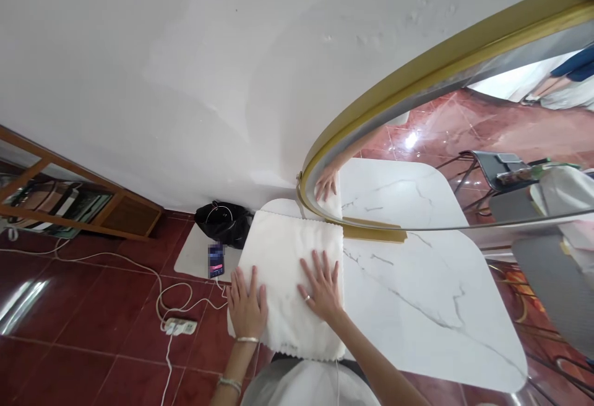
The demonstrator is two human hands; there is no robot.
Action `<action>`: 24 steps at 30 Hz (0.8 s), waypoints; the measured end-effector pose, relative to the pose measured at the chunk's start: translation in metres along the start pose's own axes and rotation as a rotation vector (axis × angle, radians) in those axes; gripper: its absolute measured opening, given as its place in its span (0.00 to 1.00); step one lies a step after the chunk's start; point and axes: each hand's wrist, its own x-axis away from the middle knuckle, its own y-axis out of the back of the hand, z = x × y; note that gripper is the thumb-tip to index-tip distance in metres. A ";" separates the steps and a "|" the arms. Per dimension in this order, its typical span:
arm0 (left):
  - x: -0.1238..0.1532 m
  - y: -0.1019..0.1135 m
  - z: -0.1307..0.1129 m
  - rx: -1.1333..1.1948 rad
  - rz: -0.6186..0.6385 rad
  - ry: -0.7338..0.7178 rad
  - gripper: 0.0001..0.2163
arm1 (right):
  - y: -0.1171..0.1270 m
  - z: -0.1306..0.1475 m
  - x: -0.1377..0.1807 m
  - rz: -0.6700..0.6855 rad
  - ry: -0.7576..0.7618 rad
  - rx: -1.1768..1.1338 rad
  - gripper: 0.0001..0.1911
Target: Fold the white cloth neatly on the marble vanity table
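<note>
Clearly, the white wall [185, 84] closes off twelve o'clock, and the gold-framed mirror [399, 87] rises from about one, its foot apparently at the tabletop's back edge. The marbled table [431, 294] stretches towards three. On its left end, square in front of the person, lies the white scalloped cloth [285, 270]; a black bag [208, 226] sits past it at eleven, tucked against the wall, probably out of the way. The left hand [245, 307] lies at the cloth's eight o'clock edge, the right hand [323, 288] at its three, both palm down, fingers spread, pinching nothing, I'd guess to keep it flat. The phone [216, 260] rests at ten, perhaps for the nearby power strip [183, 327]. The right hand has most room, out towards three; straight ahead, wall and mirror limit reach; at nine, the cloth hides the table's rim, so I can't judge any overhang.
</note>
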 end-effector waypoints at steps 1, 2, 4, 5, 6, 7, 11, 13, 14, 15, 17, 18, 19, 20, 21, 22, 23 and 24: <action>-0.005 -0.001 -0.001 -0.003 0.005 0.002 0.25 | 0.000 -0.002 -0.005 0.002 -0.003 -0.001 0.35; -0.012 -0.002 -0.003 -0.005 0.015 0.000 0.24 | 0.000 -0.006 -0.014 0.003 -0.002 -0.001 0.35; -0.033 -0.005 -0.005 -0.007 0.039 -0.008 0.24 | -0.002 -0.018 -0.041 0.002 0.004 0.000 0.34; -0.046 -0.007 -0.007 -0.006 0.048 -0.013 0.24 | -0.002 -0.024 -0.057 0.002 0.013 0.003 0.33; -0.059 -0.009 -0.008 -0.001 0.052 -0.017 0.24 | -0.003 -0.030 -0.072 0.007 0.024 0.008 0.33; -0.072 -0.012 -0.010 0.008 0.051 -0.021 0.23 | -0.003 -0.036 -0.087 0.018 0.044 0.013 0.32; -0.106 -0.022 -0.024 0.091 0.108 -0.147 0.21 | -0.004 -0.047 -0.125 0.083 0.049 0.031 0.32; -0.105 -0.025 -0.035 0.116 0.157 -0.205 0.21 | -0.005 -0.045 -0.130 0.067 0.033 0.031 0.32; -0.099 -0.026 -0.041 0.111 0.167 -0.212 0.21 | -0.006 -0.043 -0.128 0.039 0.028 0.029 0.31; -0.091 -0.025 -0.046 0.094 0.168 -0.207 0.23 | -0.007 -0.040 -0.125 0.004 0.019 0.024 0.30; -0.069 -0.021 -0.053 0.049 0.165 -0.201 0.30 | -0.008 -0.032 -0.110 -0.063 -0.030 -0.003 0.26; -0.056 -0.018 -0.055 0.029 0.173 -0.208 0.32 | -0.008 -0.027 -0.100 -0.081 -0.061 -0.022 0.24; -0.043 -0.014 -0.054 0.014 0.184 -0.214 0.32 | -0.008 -0.021 -0.087 -0.088 -0.085 -0.040 0.22; -0.029 -0.010 -0.053 0.000 0.193 -0.214 0.31 | -0.006 -0.014 -0.072 -0.089 -0.098 -0.054 0.21; -0.014 -0.005 -0.050 -0.013 0.198 -0.205 0.31 | -0.005 -0.007 -0.055 -0.086 -0.089 -0.063 0.20; 0.001 -0.001 -0.047 -0.027 0.200 -0.193 0.30 | -0.002 0.001 -0.036 -0.080 -0.064 -0.068 0.20; 0.017 0.002 -0.043 -0.040 0.202 -0.178 0.30 | 0.001 0.008 -0.017 -0.075 -0.027 -0.072 0.22; 0.032 0.005 -0.040 -0.053 0.206 -0.161 0.30 | 0.003 0.015 0.003 -0.069 0.041 -0.081 0.28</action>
